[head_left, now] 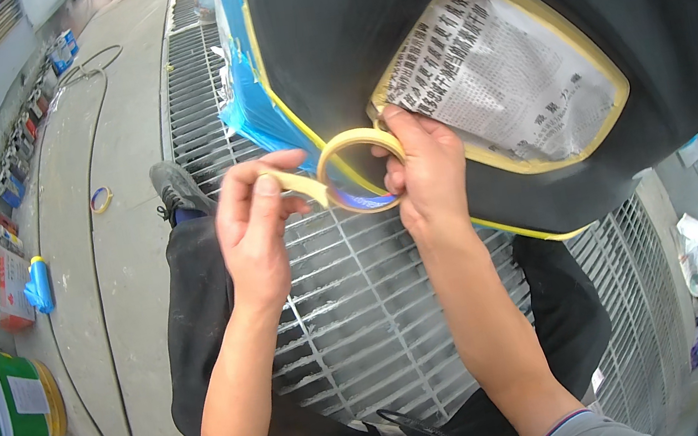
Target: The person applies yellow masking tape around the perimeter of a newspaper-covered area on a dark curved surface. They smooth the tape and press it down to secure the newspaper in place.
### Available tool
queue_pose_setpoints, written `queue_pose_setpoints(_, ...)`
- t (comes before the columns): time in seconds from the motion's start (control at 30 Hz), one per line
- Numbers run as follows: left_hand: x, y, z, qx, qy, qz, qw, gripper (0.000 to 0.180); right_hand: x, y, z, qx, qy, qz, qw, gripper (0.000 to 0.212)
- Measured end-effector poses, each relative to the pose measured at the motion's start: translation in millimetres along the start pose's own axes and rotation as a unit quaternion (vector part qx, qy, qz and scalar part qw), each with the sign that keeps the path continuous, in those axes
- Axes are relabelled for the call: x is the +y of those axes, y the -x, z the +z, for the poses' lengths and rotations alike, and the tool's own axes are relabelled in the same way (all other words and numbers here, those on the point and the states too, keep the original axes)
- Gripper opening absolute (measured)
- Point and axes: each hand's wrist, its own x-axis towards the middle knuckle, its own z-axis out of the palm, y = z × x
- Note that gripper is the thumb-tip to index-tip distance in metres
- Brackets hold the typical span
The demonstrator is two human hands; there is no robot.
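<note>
My right hand (427, 159) grips a roll of yellow masking tape (356, 135) by its right side, close to the dark panel. Between the thumb and fingers of my left hand (253, 225) is the loose end of that tape, a short strip (300, 188) running from the roll. Just beyond my right hand, a sheet of newspaper (509, 71) covers an opening in the curved matte-black panel (338, 44), edged all round with yellow tape. My right thumb is at the lower left corner of this paper. Blue plastic film (258, 113) hangs along the panel's left edge.
Under me lies a metal floor grating (364, 308). Another tape roll (100, 200) rests on the grey floor to the left. Along the left wall stand several cans (10, 187), a cardboard box (12, 288) with blue film rolls, and a green bucket (18, 393). A hose (103, 84) crosses the floor.
</note>
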Motion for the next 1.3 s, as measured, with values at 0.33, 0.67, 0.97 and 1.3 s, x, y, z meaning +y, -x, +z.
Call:
queue_pose_setpoints(0.33,-38,-29,14,-0.076,0.041,-0.059,0.995,0.02,-20,4,-11,-0.018,0.097,0.014,0.995,0.024)
queue_pose_setpoints(0.67,-39,-18,39,-0.125,-0.048,-0.016,0.991,0.016,-41,5,-40,-0.117,0.147,0.034,0.982,0.047)
queue_pose_setpoints(0.97,-40,-11,68,-0.099,-0.198,0.088,0.971,0.011,-44,2,-60,-0.194,0.225,-0.004,0.955,0.048)
queue_pose_setpoints(1.3,-59,-9,90,-0.017,-0.298,0.173,0.939,0.011,-48,-1,-67,-0.219,0.24,-0.017,0.946,0.045)
